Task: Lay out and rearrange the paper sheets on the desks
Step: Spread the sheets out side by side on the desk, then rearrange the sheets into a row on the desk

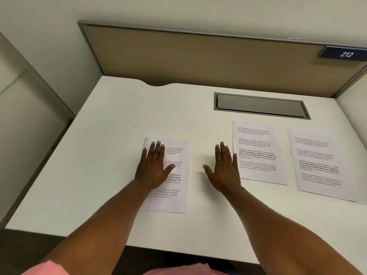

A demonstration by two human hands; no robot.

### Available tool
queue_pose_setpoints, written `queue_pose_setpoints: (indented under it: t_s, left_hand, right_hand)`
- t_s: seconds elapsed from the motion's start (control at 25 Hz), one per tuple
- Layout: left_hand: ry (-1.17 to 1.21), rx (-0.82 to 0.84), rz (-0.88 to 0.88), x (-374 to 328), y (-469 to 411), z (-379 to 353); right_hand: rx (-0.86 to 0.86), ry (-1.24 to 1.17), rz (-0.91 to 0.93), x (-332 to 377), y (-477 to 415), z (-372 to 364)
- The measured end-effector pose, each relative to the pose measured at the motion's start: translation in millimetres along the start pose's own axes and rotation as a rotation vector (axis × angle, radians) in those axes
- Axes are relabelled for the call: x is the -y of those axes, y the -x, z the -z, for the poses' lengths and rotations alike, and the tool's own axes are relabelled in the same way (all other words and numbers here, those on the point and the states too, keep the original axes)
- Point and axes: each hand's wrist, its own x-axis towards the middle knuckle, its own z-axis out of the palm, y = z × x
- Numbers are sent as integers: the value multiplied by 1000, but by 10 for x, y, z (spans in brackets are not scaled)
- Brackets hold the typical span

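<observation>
Three printed paper sheets lie on a white desk [99, 155]. The left sheet [174, 199] is under my left hand [154, 167], which presses flat on its upper left part with straight fingers. My right hand [224, 167] lies flat and open on the bare desk, its little finger touching or just over the left edge of the middle sheet [258, 153]. The right sheet [319, 165] lies apart, slightly turned, near the desk's right side.
A grey recessed cable hatch [260, 105] sits in the desk behind the middle sheet. A tan partition panel [198, 56] stands along the back, with a blue plate reading 212 [346, 54]. The desk's back edge has a curved notch [156, 84]. A wall stands to the left.
</observation>
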Motion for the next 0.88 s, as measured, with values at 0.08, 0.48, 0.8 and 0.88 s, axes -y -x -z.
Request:
queue_pose_setpoints:
  t_s: [0.08,0.48,0.8,0.88]
  left_hand:
    - [2,9,21,182,129,0]
    - [99,124,297,507,426,-60]
    - [422,99,563,473,260,-28]
    - [558,69,652,463,182,-21]
  right_hand:
    - [8,-7,17,198,50,-85]
    - [154,31,95,736,222,-397]
    - [201,42,93,815,270,-488]
    - [206,41,90,829,277,-500]
